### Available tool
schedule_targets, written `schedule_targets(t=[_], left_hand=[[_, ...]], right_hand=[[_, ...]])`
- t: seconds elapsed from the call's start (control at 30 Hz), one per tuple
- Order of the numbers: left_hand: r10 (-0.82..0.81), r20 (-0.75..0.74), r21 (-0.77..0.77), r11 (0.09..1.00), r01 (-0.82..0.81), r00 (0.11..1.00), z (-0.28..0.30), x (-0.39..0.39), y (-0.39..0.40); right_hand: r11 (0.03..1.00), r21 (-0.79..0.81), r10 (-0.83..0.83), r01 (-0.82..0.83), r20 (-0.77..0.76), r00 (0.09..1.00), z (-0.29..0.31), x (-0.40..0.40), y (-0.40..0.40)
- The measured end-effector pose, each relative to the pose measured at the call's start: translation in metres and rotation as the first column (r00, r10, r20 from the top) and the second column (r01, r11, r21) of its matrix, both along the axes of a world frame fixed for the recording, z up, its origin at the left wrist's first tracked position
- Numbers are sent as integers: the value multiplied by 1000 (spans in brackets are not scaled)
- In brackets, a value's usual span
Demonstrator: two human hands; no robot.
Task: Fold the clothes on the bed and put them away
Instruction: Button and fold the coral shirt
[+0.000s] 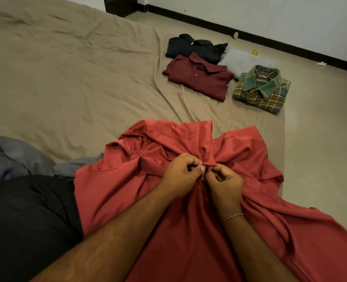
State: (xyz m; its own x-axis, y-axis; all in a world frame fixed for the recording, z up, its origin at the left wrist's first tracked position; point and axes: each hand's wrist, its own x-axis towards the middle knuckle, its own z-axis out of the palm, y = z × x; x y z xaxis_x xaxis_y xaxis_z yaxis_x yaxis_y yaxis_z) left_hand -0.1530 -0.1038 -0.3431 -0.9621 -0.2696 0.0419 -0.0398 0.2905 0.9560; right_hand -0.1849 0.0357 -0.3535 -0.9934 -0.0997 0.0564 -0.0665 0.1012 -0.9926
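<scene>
1. Left hand (180, 176) and right hand (224, 183): fingertips of both pinch the placket of the rumpled red button-up shirt (189, 210).
2. Shirt lies spread on the tan-sheeted bed (66, 78) (four folded garments well beyond).

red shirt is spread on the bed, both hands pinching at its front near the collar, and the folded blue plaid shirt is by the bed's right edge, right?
Not quite: the plaid shirt is green and yellow, not blue, as the head view shows. The rest holds: the red shirt is spread on the bed, and the left hand and right hand both pinch its front near the collar.
</scene>
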Motion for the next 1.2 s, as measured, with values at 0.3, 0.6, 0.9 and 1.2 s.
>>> schedule_targets(t=[0.3,0.6,0.9,1.2], left_hand=[[14,39,515,857,-32,999,14,0,-3],[-95,-290,-349,937,-13,952,21,2,-15],[58,-428,-524,797,-300,902,89,-64,-97],[66,-462,-606,705,-369,885,131,-62,-116]], right_hand=[[964,249,162,-94,-269,949,12,5,4],[975,222,81,-20,-272,959,39,-9,10],[880,453,249,-145,-180,952,89,-72,20],[939,329,180,-99,-225,958,145,-75,15]])
